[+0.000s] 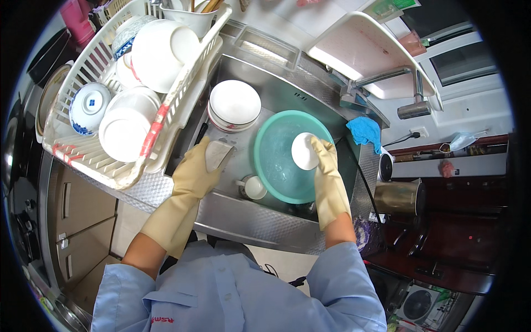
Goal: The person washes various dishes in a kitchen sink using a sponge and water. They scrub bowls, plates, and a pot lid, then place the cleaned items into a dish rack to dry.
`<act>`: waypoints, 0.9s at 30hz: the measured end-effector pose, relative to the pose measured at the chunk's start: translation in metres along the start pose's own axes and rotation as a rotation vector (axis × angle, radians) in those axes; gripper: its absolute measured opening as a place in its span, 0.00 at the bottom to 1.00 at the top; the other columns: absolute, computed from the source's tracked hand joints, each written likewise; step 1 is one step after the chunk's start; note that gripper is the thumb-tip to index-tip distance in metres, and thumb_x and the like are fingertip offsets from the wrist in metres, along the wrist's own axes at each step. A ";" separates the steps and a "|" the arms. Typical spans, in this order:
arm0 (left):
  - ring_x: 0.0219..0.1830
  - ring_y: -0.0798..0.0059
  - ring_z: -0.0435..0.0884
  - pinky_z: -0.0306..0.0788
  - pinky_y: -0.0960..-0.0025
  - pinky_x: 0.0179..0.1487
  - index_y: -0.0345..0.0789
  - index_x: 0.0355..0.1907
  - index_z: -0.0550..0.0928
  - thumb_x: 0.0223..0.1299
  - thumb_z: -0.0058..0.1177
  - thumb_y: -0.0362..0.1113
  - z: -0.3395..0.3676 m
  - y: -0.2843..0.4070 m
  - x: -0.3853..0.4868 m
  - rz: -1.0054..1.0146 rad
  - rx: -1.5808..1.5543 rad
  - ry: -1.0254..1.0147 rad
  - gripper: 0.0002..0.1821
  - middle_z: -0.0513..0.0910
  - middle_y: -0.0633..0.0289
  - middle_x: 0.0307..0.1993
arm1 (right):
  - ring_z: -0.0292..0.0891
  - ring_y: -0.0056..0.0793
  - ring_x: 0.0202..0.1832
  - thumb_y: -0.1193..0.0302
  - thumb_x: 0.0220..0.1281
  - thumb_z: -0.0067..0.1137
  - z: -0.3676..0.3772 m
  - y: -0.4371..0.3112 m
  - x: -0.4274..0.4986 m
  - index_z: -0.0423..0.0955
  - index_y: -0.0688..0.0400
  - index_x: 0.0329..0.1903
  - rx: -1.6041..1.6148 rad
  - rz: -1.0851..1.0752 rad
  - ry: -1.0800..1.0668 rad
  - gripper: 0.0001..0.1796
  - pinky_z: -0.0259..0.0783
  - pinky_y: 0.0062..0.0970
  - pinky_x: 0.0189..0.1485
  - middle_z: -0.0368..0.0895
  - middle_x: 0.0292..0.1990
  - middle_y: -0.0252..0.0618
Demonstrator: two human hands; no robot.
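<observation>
My left hand (198,169), in a cream rubber glove, is at the left of the steel sink. It grips a flat light-grey piece (218,154) whose kind I cannot make out. My right hand (325,166), gloved alike, holds a small white bowl (304,151) by its right edge. That bowl is over a green plastic basin (261,174) with water in it. Behind my left hand, a stack of white bowls (235,101) stands on the sink floor (226,182). A white mug (254,187) is near the basin's front left rim.
A white dish rack (166,120) full of bowls stands left of the sink. A black handle (202,133) lies along the sink's left wall. At the back right are the faucet (386,76), a white tub (352,45) and a blue cloth (365,130).
</observation>
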State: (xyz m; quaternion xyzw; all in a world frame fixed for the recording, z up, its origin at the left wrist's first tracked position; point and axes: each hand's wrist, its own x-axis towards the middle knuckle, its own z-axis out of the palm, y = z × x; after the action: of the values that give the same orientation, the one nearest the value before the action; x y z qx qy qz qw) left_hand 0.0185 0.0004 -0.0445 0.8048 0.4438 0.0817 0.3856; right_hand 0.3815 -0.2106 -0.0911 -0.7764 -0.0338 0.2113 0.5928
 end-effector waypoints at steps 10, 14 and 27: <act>0.78 0.45 0.81 0.73 0.52 0.82 0.36 0.86 0.74 0.64 0.74 0.49 0.019 -0.036 0.004 0.106 -0.091 0.110 0.49 0.83 0.41 0.76 | 0.71 0.58 0.85 0.76 0.79 0.65 0.012 -0.006 -0.031 0.64 0.62 0.86 0.521 0.632 -0.132 0.38 0.65 0.72 0.86 0.74 0.82 0.55; 0.75 0.43 0.83 0.75 0.51 0.81 0.35 0.85 0.75 0.63 0.73 0.47 0.009 -0.015 0.002 0.104 -0.152 0.033 0.48 0.83 0.40 0.75 | 0.58 0.50 0.91 0.65 0.82 0.66 -0.011 -0.014 -0.052 0.62 0.57 0.89 0.494 0.645 -0.114 0.40 0.52 0.62 0.94 0.67 0.87 0.50; 0.78 0.44 0.81 0.75 0.48 0.81 0.40 0.87 0.72 0.64 0.71 0.48 0.006 -0.011 0.002 0.050 -0.140 -0.061 0.49 0.81 0.44 0.78 | 0.85 0.36 0.66 0.71 0.74 0.74 0.105 -0.237 -0.201 0.75 0.70 0.77 -0.030 -0.434 -0.296 0.34 0.80 0.38 0.72 0.86 0.67 0.49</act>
State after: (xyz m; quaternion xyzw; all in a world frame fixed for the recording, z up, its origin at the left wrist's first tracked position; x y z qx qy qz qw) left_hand 0.0152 0.0025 -0.0566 0.7890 0.4046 0.0974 0.4520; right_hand 0.2073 -0.1065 0.1663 -0.7202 -0.2890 0.1902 0.6013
